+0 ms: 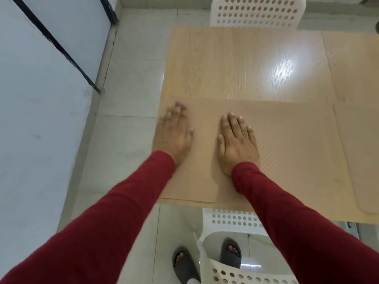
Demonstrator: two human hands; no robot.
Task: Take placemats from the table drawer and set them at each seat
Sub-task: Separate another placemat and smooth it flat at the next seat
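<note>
A beige textured placemat (pixel 287 152) lies flat along the near edge of the light wooden table (pixel 235 64). My left hand (pixel 174 136) rests palm down on the mat's left end, blurred, fingers spread. My right hand (pixel 235 142) lies palm down on the mat near its middle, fingers apart. Neither hand grips anything. A second placemat (pixel 361 160) lies to the right on the near side. A third placemat (pixel 354 64) lies at the far right. No drawer is visible.
A white perforated chair (pixel 256 11) stands at the table's far side. Another white chair (pixel 235 253) is below me at the near side, by my feet in grey slippers (pixel 184 263). A pale wall (pixel 41 99) runs along the left over the tiled floor (pixel 127 99).
</note>
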